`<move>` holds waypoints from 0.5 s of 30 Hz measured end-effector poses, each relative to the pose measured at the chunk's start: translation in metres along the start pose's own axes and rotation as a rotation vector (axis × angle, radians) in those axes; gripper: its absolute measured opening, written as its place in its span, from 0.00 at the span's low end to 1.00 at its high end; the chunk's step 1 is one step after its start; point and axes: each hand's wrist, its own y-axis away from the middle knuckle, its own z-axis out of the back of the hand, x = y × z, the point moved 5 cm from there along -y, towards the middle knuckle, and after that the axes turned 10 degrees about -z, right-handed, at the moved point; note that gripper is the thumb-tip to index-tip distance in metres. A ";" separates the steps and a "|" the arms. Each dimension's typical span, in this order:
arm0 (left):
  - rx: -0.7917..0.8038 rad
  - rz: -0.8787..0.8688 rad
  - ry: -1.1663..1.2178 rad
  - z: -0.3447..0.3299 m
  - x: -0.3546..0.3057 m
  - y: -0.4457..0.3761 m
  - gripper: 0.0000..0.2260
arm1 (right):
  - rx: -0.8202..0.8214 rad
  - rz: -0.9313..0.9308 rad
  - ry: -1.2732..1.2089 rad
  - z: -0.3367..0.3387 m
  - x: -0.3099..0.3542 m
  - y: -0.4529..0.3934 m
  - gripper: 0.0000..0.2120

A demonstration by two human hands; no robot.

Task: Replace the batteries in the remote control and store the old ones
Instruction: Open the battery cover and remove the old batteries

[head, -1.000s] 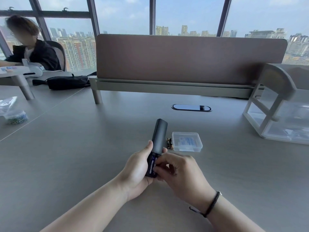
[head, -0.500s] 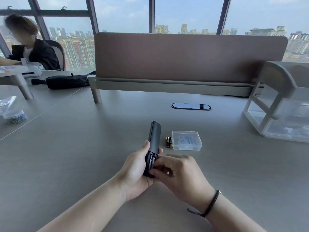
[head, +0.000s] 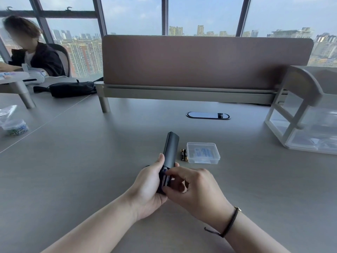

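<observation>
Two batteries lie side by side on the tabletop, just left of a clear plastic box. I see my left hand wrapped around the dark remote, held above the tabletop, while my right hand pinches at its open battery compartment with thumb and forefinger.

Bright daylight from windows, soft shadows, wide-angle edge distortion, mild blur

Remote control lies at desk centre. Two batteries sit just beside it at 3 o'clock. Storage case adjoins the batteries at 3 o'clock.
</observation>
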 end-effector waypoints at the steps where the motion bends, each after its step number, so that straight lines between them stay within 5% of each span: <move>1: 0.007 -0.003 -0.006 0.000 0.000 0.000 0.23 | 0.035 -0.045 -0.046 -0.001 -0.002 -0.001 0.14; 9: 0.042 -0.037 -0.043 -0.002 -0.001 0.001 0.24 | 0.103 -0.154 -0.192 -0.004 -0.006 -0.002 0.13; 15: 0.076 -0.093 -0.131 -0.004 0.000 0.001 0.25 | 0.161 -0.268 -0.411 -0.006 -0.011 -0.006 0.04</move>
